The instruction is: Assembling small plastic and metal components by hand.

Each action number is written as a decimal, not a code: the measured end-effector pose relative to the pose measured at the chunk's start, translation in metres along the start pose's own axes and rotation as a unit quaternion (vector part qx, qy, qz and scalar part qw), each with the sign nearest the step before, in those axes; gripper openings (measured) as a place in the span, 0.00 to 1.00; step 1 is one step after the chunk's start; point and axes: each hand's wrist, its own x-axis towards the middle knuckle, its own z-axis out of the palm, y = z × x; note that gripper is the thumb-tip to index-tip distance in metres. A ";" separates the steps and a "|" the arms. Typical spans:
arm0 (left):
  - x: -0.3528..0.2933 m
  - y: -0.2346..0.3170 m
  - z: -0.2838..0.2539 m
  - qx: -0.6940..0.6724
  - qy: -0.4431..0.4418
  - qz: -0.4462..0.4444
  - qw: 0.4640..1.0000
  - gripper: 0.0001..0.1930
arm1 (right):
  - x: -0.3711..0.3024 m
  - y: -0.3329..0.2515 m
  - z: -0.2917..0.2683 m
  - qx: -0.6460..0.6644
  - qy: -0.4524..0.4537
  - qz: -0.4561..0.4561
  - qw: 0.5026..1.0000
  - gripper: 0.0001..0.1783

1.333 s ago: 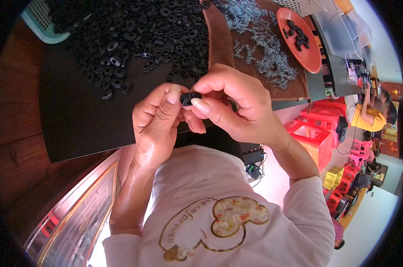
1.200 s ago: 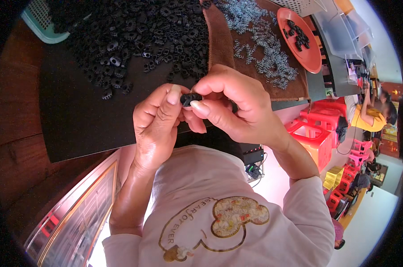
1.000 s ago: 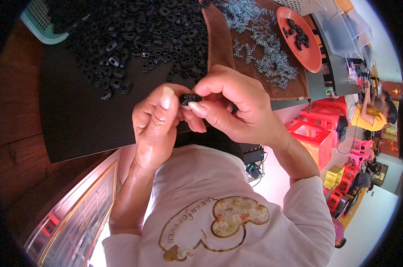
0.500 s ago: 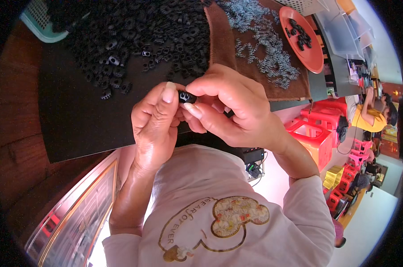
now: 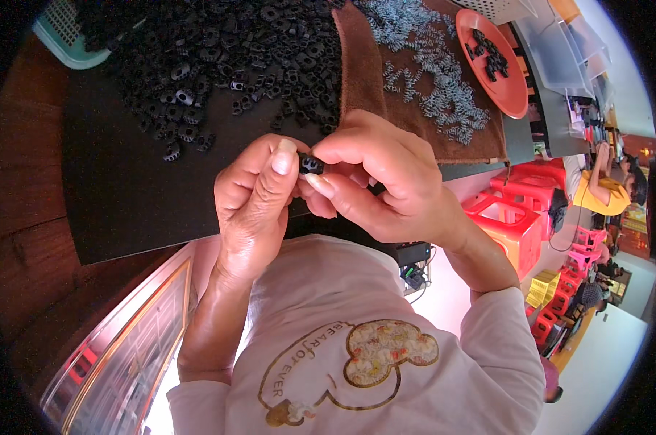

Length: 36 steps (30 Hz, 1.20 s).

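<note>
- Above the near edge of the dark, flat-topped bench [image 5: 139,210], a small, rounded, black plastic-looking part [image 5: 311,164] with openings in its face is sitting between the person's two hands.
- The right hand [image 5: 389,174] is pinching it by the right end, forefinger over the top and thumb below.
- The left hand [image 5: 252,192] is closing thumb and forefinger at its left end, the other fingers curling in; how hard they are pressing, I can't tell.
- It's looking light and stiff to me, likelier to be slipping away than breaking, with its curved shell probably offering bare skin little grip.
- For a sure hold, I'd be favouring the two ends, keeping fingertips off the openings.
- Beyond, a loose heap of similar black parts [image 5: 234,43] is covering much of the bench, while bluish-silver coil springs [image 5: 455,109] are lying on a brown towelling cloth [image 5: 360,72].
</note>
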 end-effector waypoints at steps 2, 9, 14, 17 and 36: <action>0.000 0.001 0.001 0.004 -0.009 -0.008 1.000 0.18 | -0.001 0.000 -0.002 -0.001 -0.001 -0.002 1.000 0.10; 0.001 -0.001 -0.001 0.000 -0.033 -0.011 0.999 0.16 | -0.004 -0.001 -0.005 0.001 -0.011 0.004 1.000 0.10; 0.000 0.001 -0.003 -0.024 -0.052 -0.016 0.998 0.15 | -0.004 -0.002 -0.004 -0.014 -0.008 -0.013 1.000 0.10; -0.001 0.000 -0.004 -0.030 -0.059 -0.022 0.998 0.15 | -0.006 0.000 0.000 -0.019 0.008 -0.033 0.999 0.09; -0.001 0.002 0.000 -0.029 -0.016 -0.035 0.999 0.19 | -0.003 0.000 0.002 -0.013 0.008 -0.016 1.000 0.10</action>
